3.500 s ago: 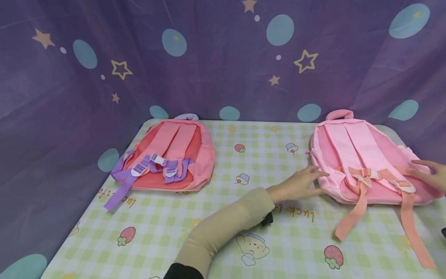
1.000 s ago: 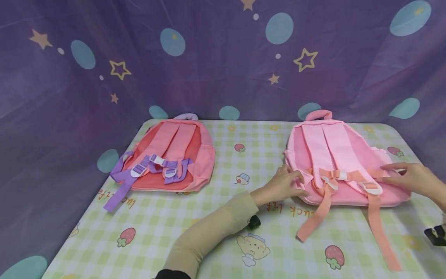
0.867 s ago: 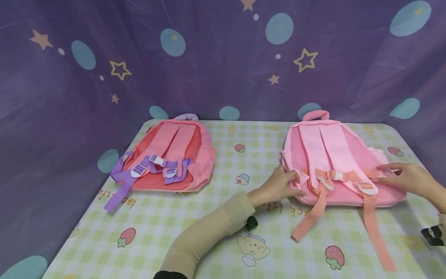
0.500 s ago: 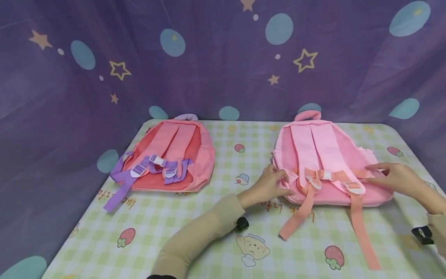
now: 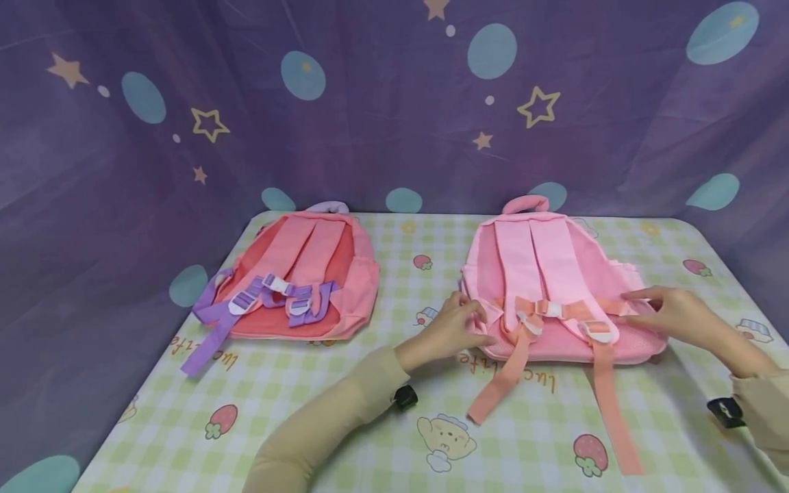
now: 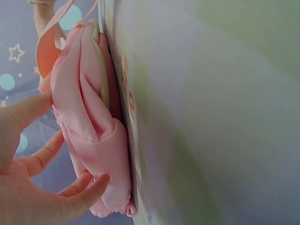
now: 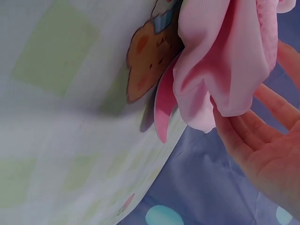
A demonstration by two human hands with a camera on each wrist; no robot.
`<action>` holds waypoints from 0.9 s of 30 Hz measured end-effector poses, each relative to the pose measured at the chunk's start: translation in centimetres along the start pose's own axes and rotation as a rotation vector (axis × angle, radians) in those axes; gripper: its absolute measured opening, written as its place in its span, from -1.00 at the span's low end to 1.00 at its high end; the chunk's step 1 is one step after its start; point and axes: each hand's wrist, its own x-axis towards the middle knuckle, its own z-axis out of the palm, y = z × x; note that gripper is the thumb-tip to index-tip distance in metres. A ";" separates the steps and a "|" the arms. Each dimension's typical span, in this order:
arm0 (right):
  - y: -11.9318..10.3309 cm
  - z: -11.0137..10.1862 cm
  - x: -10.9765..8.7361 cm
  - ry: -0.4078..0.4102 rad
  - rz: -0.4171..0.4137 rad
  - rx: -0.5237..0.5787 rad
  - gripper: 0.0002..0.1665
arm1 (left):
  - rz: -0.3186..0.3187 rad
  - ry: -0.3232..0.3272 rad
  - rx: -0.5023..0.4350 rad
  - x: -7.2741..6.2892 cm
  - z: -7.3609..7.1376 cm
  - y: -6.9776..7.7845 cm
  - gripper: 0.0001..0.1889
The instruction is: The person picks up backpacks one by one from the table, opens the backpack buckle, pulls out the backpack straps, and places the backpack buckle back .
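Note:
A light pink backpack [image 5: 555, 260] lies on the table, its straps facing up and its handle toward the far edge. Two orange webbing tails hang from the white buckles at its near end. My left hand [image 5: 448, 329] holds its left side, fingers bent at the side pocket [image 6: 105, 164] and thumb near the lower corner. On the opposite side, my right hand [image 5: 681, 316] grips the edge with the thumb and fingers spread on either side of the fabric. In the right wrist view, the fingers reach under a pink fold [image 7: 229, 70].
A second, coral pink backpack [image 5: 360, 287] with purple straps lies at the left of the table, also straps up. Green checked cloth [image 5: 345, 397] with printed strawberries covers the table. A purple star-patterned curtain [image 5: 394, 116] stands behind.
The light pink backpack has slid left across the table, closer to the coral one. Both hands have travelled with it at its sides. The coral backpack has stayed put.

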 end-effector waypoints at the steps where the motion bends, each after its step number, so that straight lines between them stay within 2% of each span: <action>1: -0.2 0.1 0.1 -0.004 -0.001 0.001 -0.39 | 0.006 0.003 -0.009 -0.1 -0.1 -0.3 -0.70; 6: -1.3 0.6 0.5 -0.031 -0.004 0.008 -0.38 | 0.012 0.007 -0.045 -0.8 -0.9 -1.3 -0.71; 12: -2.3 1.2 0.9 -0.021 -0.058 0.026 -0.43 | 0.014 0.007 -0.069 -1.6 -1.9 -2.5 -0.71; 21: -3.9 2.0 1.3 0.016 -0.119 0.059 -0.50 | 0.031 0.010 -0.063 -2.6 -3.1 -4.0 -0.73; 27: -4.9 2.7 1.8 0.009 -0.136 0.058 -0.49 | 0.024 0.030 -0.044 -3.5 -3.9 -4.7 -0.72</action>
